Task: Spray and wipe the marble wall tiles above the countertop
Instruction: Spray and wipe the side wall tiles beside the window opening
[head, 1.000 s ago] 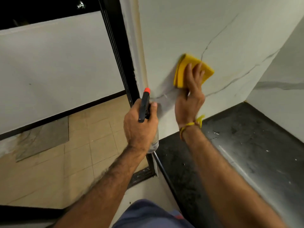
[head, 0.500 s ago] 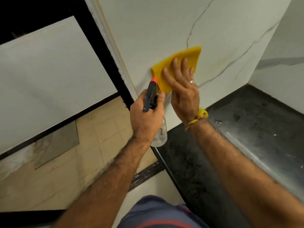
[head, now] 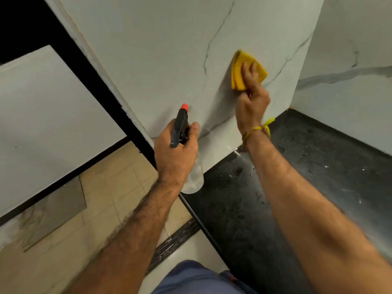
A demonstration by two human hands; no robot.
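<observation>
Against the marble wall tiles (head: 169, 49), right hand (head: 252, 102) presses a folded yellow cloth (head: 238, 75) under straight fingers; left hand (head: 176, 151), lower-left of it, grips a spray bottle (head: 194, 177) above the counter (head: 307, 177).

Both forearms are bare and hairy, with no sleeves in view. A yellow thread bracelet (head: 257, 130) is knotted around the right wrist, its loose ends sticking out. Blue clothing (head: 197, 277) with a thin red stripe shows at the bottom edge.
</observation>
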